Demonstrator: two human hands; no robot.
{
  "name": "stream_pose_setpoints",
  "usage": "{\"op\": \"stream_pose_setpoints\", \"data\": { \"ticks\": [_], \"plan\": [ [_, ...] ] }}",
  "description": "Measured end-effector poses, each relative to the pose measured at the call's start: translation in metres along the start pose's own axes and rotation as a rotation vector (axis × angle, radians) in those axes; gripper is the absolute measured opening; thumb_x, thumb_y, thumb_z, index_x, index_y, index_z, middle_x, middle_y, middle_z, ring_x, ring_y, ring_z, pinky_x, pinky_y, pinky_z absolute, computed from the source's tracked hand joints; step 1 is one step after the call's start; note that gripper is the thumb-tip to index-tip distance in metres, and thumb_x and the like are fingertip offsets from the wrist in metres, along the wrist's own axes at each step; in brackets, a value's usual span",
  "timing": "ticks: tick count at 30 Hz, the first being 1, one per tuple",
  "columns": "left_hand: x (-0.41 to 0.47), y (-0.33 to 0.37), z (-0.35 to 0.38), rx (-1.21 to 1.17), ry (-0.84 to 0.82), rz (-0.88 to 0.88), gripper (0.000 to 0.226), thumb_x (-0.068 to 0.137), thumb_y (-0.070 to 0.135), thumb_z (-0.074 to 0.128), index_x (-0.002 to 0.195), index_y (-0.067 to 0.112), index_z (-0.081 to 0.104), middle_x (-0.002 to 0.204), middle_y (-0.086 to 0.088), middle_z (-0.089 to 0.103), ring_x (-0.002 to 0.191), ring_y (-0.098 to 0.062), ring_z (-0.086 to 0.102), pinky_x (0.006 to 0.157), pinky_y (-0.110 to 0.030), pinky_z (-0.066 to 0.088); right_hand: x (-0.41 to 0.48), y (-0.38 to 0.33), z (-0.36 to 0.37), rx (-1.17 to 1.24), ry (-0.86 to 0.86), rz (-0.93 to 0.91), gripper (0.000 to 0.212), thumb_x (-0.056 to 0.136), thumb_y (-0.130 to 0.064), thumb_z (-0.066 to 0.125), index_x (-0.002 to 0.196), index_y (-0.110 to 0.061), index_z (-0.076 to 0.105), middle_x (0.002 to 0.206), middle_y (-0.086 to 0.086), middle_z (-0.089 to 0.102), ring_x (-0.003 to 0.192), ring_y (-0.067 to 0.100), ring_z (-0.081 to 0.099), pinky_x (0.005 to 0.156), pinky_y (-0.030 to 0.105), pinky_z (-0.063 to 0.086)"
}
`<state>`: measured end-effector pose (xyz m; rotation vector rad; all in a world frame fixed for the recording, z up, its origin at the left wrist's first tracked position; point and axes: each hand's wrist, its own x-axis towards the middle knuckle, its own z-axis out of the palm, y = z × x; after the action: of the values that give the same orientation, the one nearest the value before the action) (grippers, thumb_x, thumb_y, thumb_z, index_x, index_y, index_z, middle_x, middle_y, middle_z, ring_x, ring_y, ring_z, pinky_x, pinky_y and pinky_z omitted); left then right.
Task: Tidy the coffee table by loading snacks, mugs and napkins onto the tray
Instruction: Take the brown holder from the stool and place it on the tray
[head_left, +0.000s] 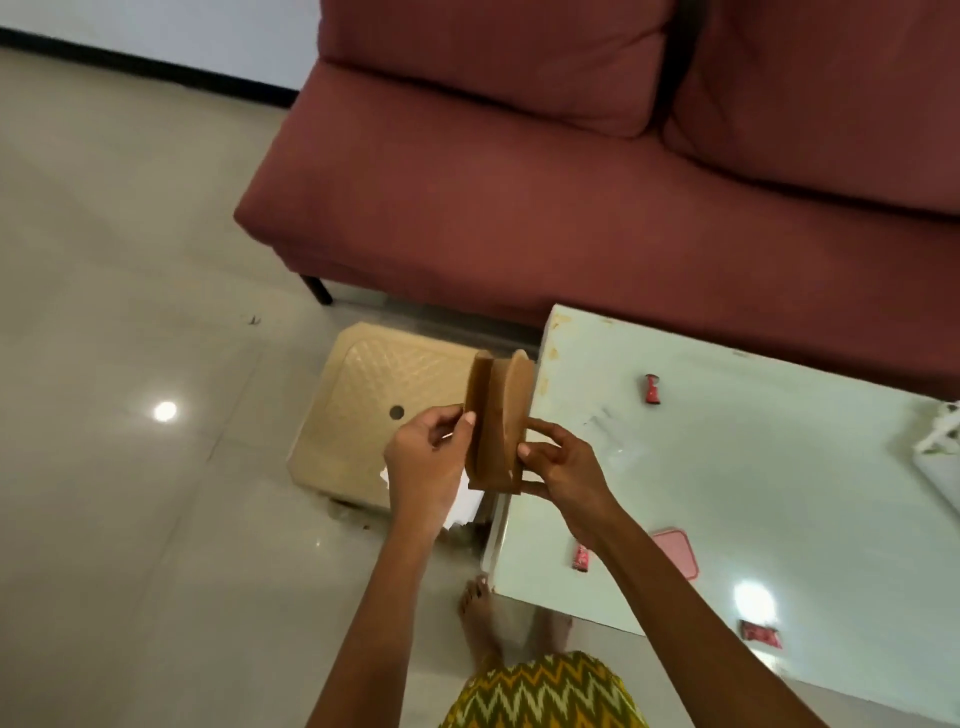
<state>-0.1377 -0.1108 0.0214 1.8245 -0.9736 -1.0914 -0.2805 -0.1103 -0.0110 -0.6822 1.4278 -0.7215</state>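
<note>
Both hands hold a brown wooden napkin holder (498, 421) in the air, just off the left end of the pale green coffee table (727, 467). My left hand (423, 462) grips its left plate and also has white napkins (465, 504) pressed under the palm. My right hand (561, 467) grips the holder's right side and base. Three red snack packets lie on the table: one far (652, 389), one near my right forearm (582, 558), one at the front edge (761, 635). A white tray (943, 457) shows partly at the right edge.
A beige plastic stool (374, 410) stands on the floor left of the table, under my hands. A maroon sofa (571, 182) runs behind the table. A pink flat item (675, 553) lies on the table by my right forearm. My bare feet are by the table corner.
</note>
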Motion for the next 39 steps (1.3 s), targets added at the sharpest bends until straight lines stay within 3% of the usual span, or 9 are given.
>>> {"op": "stream_pose_setpoints", "data": {
  "ticks": [2, 6, 9, 13, 19, 26, 33, 37, 39],
  "plan": [
    [-0.013, 0.024, 0.006, 0.061, -0.024, 0.095, 0.019, 0.083, 0.017, 0.064, 0.101, 0.012, 0.068, 0.087, 0.009, 0.066, 0.074, 0.004, 0.061, 0.065, -0.002, 0.047, -0.021, -0.017, -0.010, -0.088, 0.106, -0.078, 0.046, 0.084, -0.008, 0.064, 0.126, -0.018, 0.048, 0.114, 0.005, 0.062, 0.097, 0.022, 0.064, 0.070, 0.025, 0.057],
    [-0.039, 0.060, 0.031, 0.097, -0.102, 0.217, 0.018, 0.083, 0.016, 0.064, 0.100, 0.010, 0.069, 0.091, -0.001, 0.071, 0.080, -0.008, 0.066, 0.080, -0.023, 0.054, -0.056, -0.038, -0.040, -0.222, 0.267, -0.216, 0.031, 0.087, -0.009, 0.060, 0.117, -0.017, 0.059, 0.116, 0.000, 0.064, 0.101, 0.017, 0.063, 0.090, 0.036, 0.054],
    [-0.051, 0.085, 0.059, 0.122, -0.159, 0.303, 0.021, 0.082, 0.017, 0.065, 0.100, 0.008, 0.069, 0.096, -0.007, 0.073, 0.084, -0.014, 0.067, 0.079, -0.021, 0.052, -0.076, -0.057, -0.068, -0.197, 0.348, -0.217, 0.024, 0.093, -0.015, 0.051, 0.115, -0.016, 0.063, 0.116, 0.003, 0.066, 0.102, 0.018, 0.062, 0.096, 0.041, 0.051],
    [-0.073, 0.119, 0.109, 0.154, -0.264, 0.419, 0.021, 0.083, 0.018, 0.064, 0.100, 0.007, 0.068, 0.098, -0.006, 0.072, 0.083, -0.008, 0.062, 0.074, -0.009, 0.045, -0.100, -0.074, -0.119, -0.039, 0.429, -0.220, 0.028, 0.095, -0.030, 0.046, 0.110, -0.014, 0.064, 0.107, 0.004, 0.068, 0.098, 0.018, 0.063, 0.091, 0.040, 0.054],
    [-0.116, 0.153, 0.200, 0.175, -0.355, 0.544, 0.020, 0.083, 0.017, 0.064, 0.100, 0.007, 0.069, 0.093, 0.003, 0.068, 0.080, -0.005, 0.061, 0.071, -0.005, 0.044, -0.121, -0.077, -0.215, 0.088, 0.484, -0.318, 0.025, 0.089, -0.043, 0.052, 0.096, -0.022, 0.065, 0.090, -0.010, 0.069, 0.085, 0.006, 0.064, 0.067, 0.017, 0.055],
    [-0.204, 0.163, 0.341, 0.172, -0.377, 0.527, 0.020, 0.083, 0.013, 0.064, 0.100, 0.005, 0.068, 0.095, -0.002, 0.071, 0.083, -0.012, 0.064, 0.073, -0.009, 0.044, -0.155, -0.056, -0.373, 0.118, 0.527, -0.335, 0.010, 0.089, -0.036, 0.056, 0.090, -0.027, 0.062, 0.086, -0.011, 0.068, 0.086, 0.012, 0.066, 0.078, 0.034, 0.058],
    [-0.286, 0.178, 0.470, 0.212, -0.434, 0.511, 0.021, 0.083, 0.015, 0.064, 0.101, 0.005, 0.068, 0.101, -0.008, 0.072, 0.085, -0.011, 0.062, 0.072, -0.007, 0.043, -0.191, -0.039, -0.519, 0.090, 0.614, -0.274, 0.013, 0.088, -0.033, 0.058, 0.096, -0.024, 0.063, 0.085, -0.014, 0.066, 0.081, 0.008, 0.064, 0.079, 0.036, 0.058],
    [-0.307, 0.183, 0.519, 0.249, -0.502, 0.535, 0.019, 0.083, 0.015, 0.064, 0.099, 0.006, 0.067, 0.099, -0.007, 0.072, 0.086, -0.013, 0.065, 0.070, -0.006, 0.043, -0.198, -0.028, -0.569, 0.099, 0.671, -0.268, 0.023, 0.088, -0.030, 0.058, 0.105, -0.015, 0.066, 0.084, -0.014, 0.065, 0.073, -0.001, 0.062, 0.066, 0.018, 0.055],
    [-0.312, 0.185, 0.538, 0.280, -0.546, 0.549, 0.019, 0.083, 0.016, 0.064, 0.099, 0.005, 0.067, 0.099, -0.008, 0.072, 0.089, -0.019, 0.067, 0.073, -0.014, 0.048, -0.199, -0.023, -0.588, 0.107, 0.701, -0.266, 0.026, 0.088, -0.026, 0.059, 0.108, -0.010, 0.065, 0.086, -0.012, 0.065, 0.070, -0.004, 0.060, 0.060, 0.013, 0.052]
  ]
}}
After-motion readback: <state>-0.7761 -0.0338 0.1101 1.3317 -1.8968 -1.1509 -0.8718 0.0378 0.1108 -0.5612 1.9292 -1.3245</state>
